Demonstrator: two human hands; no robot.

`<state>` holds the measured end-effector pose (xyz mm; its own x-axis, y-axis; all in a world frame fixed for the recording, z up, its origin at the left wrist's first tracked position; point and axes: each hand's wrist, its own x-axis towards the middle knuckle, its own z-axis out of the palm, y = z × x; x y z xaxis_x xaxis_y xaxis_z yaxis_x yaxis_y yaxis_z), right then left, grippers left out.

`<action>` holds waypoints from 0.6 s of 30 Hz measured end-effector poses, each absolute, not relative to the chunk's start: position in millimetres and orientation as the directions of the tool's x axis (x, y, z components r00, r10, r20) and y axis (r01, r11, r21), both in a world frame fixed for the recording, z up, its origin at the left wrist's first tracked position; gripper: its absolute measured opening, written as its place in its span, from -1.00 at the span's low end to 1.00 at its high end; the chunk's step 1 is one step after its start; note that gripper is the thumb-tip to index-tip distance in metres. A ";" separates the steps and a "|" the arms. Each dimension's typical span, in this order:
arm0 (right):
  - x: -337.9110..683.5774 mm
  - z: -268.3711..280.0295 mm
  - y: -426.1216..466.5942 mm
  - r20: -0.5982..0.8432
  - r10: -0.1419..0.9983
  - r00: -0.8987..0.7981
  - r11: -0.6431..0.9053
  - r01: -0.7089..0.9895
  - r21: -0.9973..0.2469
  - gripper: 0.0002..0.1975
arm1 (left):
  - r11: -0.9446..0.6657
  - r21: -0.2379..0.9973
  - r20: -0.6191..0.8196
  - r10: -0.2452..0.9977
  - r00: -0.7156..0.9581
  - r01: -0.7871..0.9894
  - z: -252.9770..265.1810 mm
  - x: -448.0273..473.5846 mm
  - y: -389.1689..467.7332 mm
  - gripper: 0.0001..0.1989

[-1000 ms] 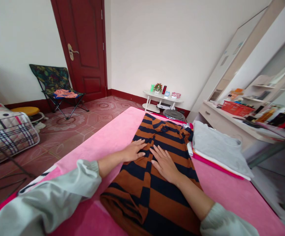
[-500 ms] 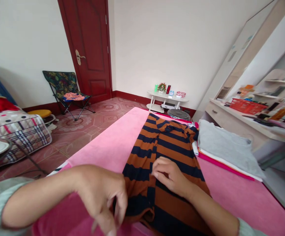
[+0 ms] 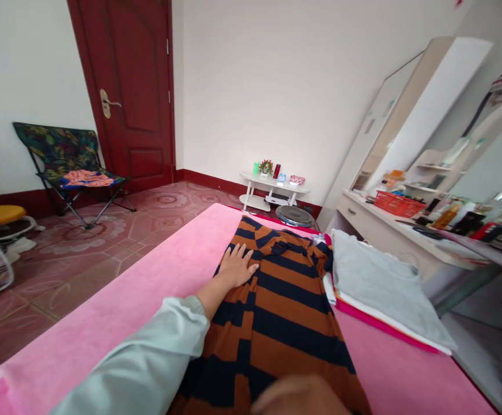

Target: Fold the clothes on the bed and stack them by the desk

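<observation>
A brown and navy striped shirt [image 3: 289, 314] lies lengthwise before me, one side folded over in a long strip, its collar at the far end. Flat on that folded strip, near the collar, rests my left hand [image 3: 237, 266] with its fingers spread. My right hand [image 3: 300, 396] shows only as a blurred shape at the bottom edge, over the near part of the shirt; its fingers are hidden. Under the shirt is a pink cover [image 3: 147, 294].
Right of the shirt sits a stack of folded clothes [image 3: 376, 282], grey on top. Beyond it a dresser [image 3: 363, 222] holds a red basket [image 3: 400, 203] and bottles. A low white table [image 3: 255, 180] stands by the wall, a folding chair [image 3: 60, 147] near the door [image 3: 134, 86].
My left hand has moved from the near left of the shirt up to its far part and spread flat. My right hand has drawn back to the bottom edge. The view has turned right.
</observation>
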<state>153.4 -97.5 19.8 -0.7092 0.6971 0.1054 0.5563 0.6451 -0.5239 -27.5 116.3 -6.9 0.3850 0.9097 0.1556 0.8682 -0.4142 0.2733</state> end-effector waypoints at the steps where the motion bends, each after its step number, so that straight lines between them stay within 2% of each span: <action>1: 167.8 31.0 -81.5 0.125 0.742 -0.659 0.618 0.599 -0.509 -0.70 | -0.400 0.249 0.183 0.914 0.362 0.882 -12.1 -25.5 118.3 -0.37; 3: 196.5 52.3 -37.5 0.176 0.891 -0.419 0.455 0.811 -0.368 -0.70 | -0.393 0.214 0.227 0.910 0.346 0.894 -18.6 -24.1 121.7 -0.38; 5: 223.5 67.0 15.0 0.262 0.927 -0.270 0.313 0.940 -0.138 -0.65 | -0.412 0.207 0.248 0.899 0.359 0.887 -21.7 -25.2 124.7 -0.38; 8: 255.7 73.8 84.8 0.355 0.929 -0.108 0.025 0.973 0.229 -0.63 | -0.427 0.213 0.265 0.891 0.368 0.879 -23.2 -28.3 127.7 -0.39; 10: 269.3 70.6 115.1 0.339 0.941 -0.015 -0.126 0.912 0.390 -0.67 | -0.428 0.223 0.275 0.890 0.364 0.876 -23.3 -29.6 128.3 -0.40; 12: 276.9 64.3 132.1 0.266 0.962 0.057 -0.184 0.858 0.480 -0.68 | -0.429 0.234 0.284 0.888 0.361 0.872 -22.9 -30.0 128.0 -0.41; 14: 280.0 58.5 139.3 0.206 0.975 0.085 -0.180 0.843 0.506 -0.71 | -0.432 0.244 0.288 0.887 0.361 0.868 -22.2 -30.0 127.4 -0.41; 18: 277.4 62.4 139.6 0.221 0.974 0.059 -0.148 0.901 0.409 -0.75 | -0.435 0.256 0.299 0.885 0.357 0.863 -21.2 -29.1 125.8 -0.42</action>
<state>277.4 139.6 62.4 0.0595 0.9735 0.2207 0.9007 -0.1477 0.4086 -29.1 125.8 -21.2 0.3566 0.8851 0.2990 0.8634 -0.4345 0.2564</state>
